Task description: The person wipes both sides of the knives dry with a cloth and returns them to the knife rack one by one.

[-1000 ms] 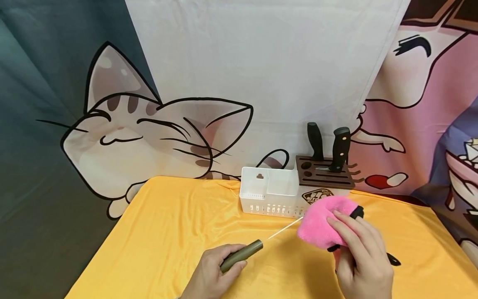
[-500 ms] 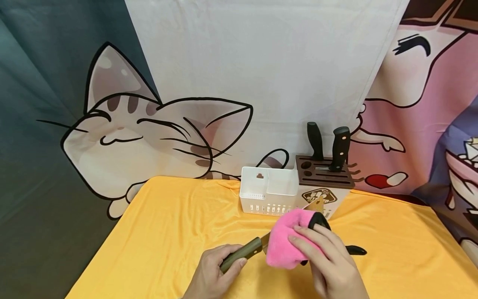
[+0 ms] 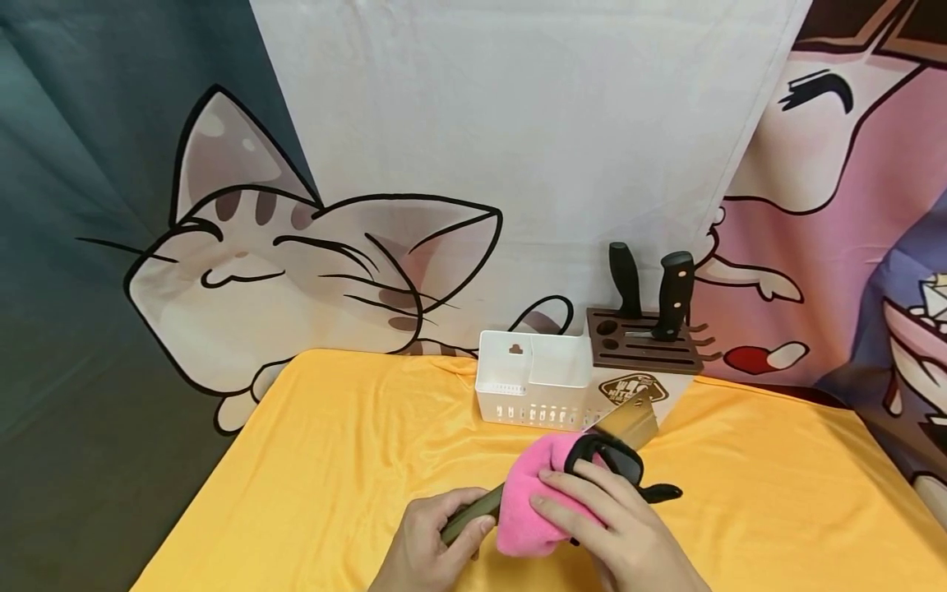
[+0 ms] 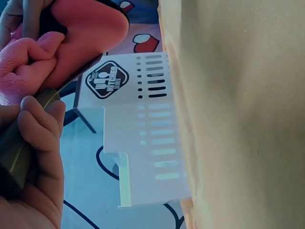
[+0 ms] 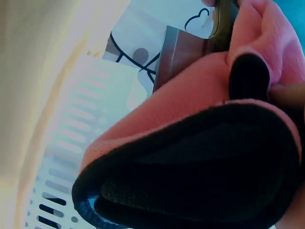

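Note:
A cleaver with an olive-brown handle (image 3: pixel 468 520) is gripped in my left hand (image 3: pixel 425 538), its broad blade (image 3: pixel 630 421) pointing up and to the right. Folded over the blade near the handle is a pink cloth (image 3: pixel 528 506) with black edging and a black tab (image 3: pixel 661 493). My right hand (image 3: pixel 617 522) holds this cloth, its fingers bent over the top. Most of the blade's middle is covered; a corner of the blade (image 5: pixel 174 59) shows beside the cloth in the right wrist view. In the left wrist view, the fingers (image 4: pixel 40 133) curl round the handle.
Behind the hands stands a white perforated rack (image 3: pixel 533 403) with a brown slotted top (image 3: pixel 644 353). Two black-handled tools (image 3: pixel 673 296) stand in its slots. A yellow cloth (image 3: pixel 333 460) covers the table, and a printed curtain (image 3: pixel 473 123) hangs behind.
My right hand and the pink cloth have moved left and down along the blade to the handle end, uncovering the far part of the blade. My left hand has stayed nearly still.

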A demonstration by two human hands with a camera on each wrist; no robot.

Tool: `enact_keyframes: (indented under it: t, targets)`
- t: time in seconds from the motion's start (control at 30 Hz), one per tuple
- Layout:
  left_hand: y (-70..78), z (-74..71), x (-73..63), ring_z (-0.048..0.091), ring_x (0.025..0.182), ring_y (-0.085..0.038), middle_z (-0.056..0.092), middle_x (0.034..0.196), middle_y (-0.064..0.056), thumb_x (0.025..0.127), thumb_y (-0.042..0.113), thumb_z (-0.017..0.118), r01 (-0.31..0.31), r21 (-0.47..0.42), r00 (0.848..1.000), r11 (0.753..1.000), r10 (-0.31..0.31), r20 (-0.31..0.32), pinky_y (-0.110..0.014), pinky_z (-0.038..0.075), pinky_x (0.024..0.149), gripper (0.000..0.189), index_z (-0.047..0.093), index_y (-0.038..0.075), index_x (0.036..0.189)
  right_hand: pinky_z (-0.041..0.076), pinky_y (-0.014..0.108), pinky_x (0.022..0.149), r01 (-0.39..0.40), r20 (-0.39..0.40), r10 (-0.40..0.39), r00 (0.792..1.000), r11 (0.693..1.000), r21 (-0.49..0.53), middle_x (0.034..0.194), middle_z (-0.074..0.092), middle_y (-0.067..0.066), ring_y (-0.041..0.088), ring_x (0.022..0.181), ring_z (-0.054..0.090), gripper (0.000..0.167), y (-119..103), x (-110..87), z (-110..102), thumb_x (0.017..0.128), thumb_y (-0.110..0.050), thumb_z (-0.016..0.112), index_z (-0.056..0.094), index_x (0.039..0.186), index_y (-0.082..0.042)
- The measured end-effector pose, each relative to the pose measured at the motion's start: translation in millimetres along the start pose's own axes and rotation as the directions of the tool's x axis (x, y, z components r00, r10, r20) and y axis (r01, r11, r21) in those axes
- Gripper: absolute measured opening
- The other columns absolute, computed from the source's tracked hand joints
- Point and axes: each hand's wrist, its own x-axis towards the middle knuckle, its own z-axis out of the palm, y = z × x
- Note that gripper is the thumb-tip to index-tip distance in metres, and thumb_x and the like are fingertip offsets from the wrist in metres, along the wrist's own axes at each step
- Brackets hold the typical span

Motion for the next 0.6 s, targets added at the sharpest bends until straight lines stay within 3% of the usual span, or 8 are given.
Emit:
enact_keyframes:
  t: [0.1, 0.27, 0.47, 0.6]
  targets:
    - [-0.2, -0.3, 0.2, 0.054, 0.055, 0.010, 0.063, 0.064, 0.008, 0.095, 0.003, 0.066, -0.025, -0.019, 1.000, 1.000, 0.025, 0.006, -0.013, 0.046, 0.048, 0.016, 0.071, 0.009, 0.108, 0.021, 0.037, 0.120, 0.004, 0.053, -0.005, 0.999, 1.000, 0.006, 0.132, 0.064, 0.009, 0.029, 0.123, 0.054, 0.038, 1, -3.7, 2, 0.109, -0.033, 0.043, 0.068, 0.128, -0.012]
    - [-1.4, -0.7, 0.6, 0.054, 0.055, 0.010, 0.064, 0.063, 0.003, 0.096, 0.000, 0.063, -0.058, -0.029, 0.998, 0.998, 0.059, 0.018, -0.013, 0.046, 0.047, 0.016, 0.070, 0.004, 0.109, 0.018, 0.038, 0.120, -0.010, 0.096, 0.007, 0.995, 0.999, 0.032, 0.137, 0.059, 0.010, 0.029, 0.128, 0.051, 0.062, 3, -7.3, 6, 0.100, -0.062, 0.043, 0.066, 0.132, -0.014]
    - [-1.0, -1.3, 0.1, 0.054, 0.054, 0.009, 0.064, 0.063, 0.003, 0.096, 0.002, 0.065, -0.027, -0.049, 0.999, 0.998, 0.028, 0.021, -0.014, 0.046, 0.046, 0.015, 0.071, 0.005, 0.109, 0.023, 0.033, 0.118, -0.055, 0.065, 0.053, 0.996, 0.998, 0.023, 0.132, 0.061, 0.009, 0.030, 0.125, 0.051, 0.039, 6, -6.8, 9, 0.111, -0.028, 0.034, 0.069, 0.127, -0.016]
    - [-0.4, -1.4, 0.7, 0.054, 0.054, 0.009, 0.063, 0.062, 0.004, 0.096, 0.003, 0.065, -0.028, -0.057, 0.999, 0.998, 0.030, 0.029, -0.014, 0.045, 0.046, 0.014, 0.071, 0.006, 0.109, 0.025, 0.031, 0.117, -0.054, 0.002, 0.054, 0.999, 0.999, 0.007, 0.127, 0.063, 0.011, 0.034, 0.119, 0.052, 0.042, 9, -5.9, 11, 0.110, -0.015, 0.031, 0.071, 0.123, -0.013]
